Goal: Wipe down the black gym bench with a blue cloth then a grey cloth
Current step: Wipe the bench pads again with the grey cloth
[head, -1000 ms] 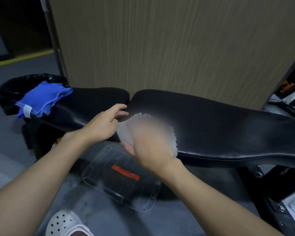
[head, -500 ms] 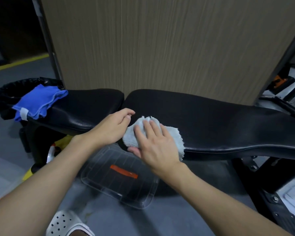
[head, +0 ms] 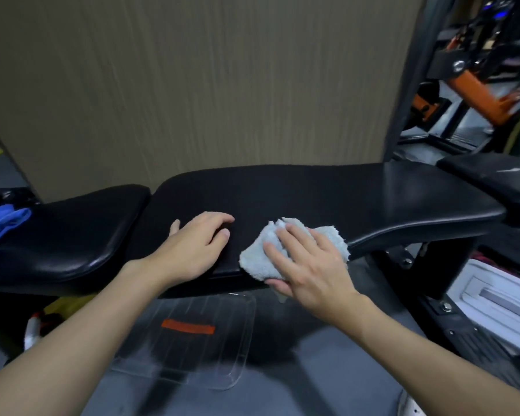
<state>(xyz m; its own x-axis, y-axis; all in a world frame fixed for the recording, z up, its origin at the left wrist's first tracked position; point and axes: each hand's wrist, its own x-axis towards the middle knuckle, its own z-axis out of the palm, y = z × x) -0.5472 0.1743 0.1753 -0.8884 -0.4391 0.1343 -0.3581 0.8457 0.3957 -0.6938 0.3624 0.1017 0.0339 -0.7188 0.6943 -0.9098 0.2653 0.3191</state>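
The black gym bench runs across the view, its long pad to the right of the seat pad. My right hand presses a light grey cloth flat onto the long pad's near edge, fingers spread on top and the thumb down at the edge. My left hand rests palm down on the pad just left of the cloth, holding nothing. A blue cloth lies bunched at the far left end of the seat pad, partly cut off by the frame.
A clear plastic tray with an orange label lies on the grey floor under the bench. A wood-grain panel stands right behind the bench. Orange and black gym machines crowd the right side, with a white unit below.
My right hand has slid the grey cloth to the right along the long pad, away from the gap between the pads. My left hand followed onto the long pad, and my view shifted right.
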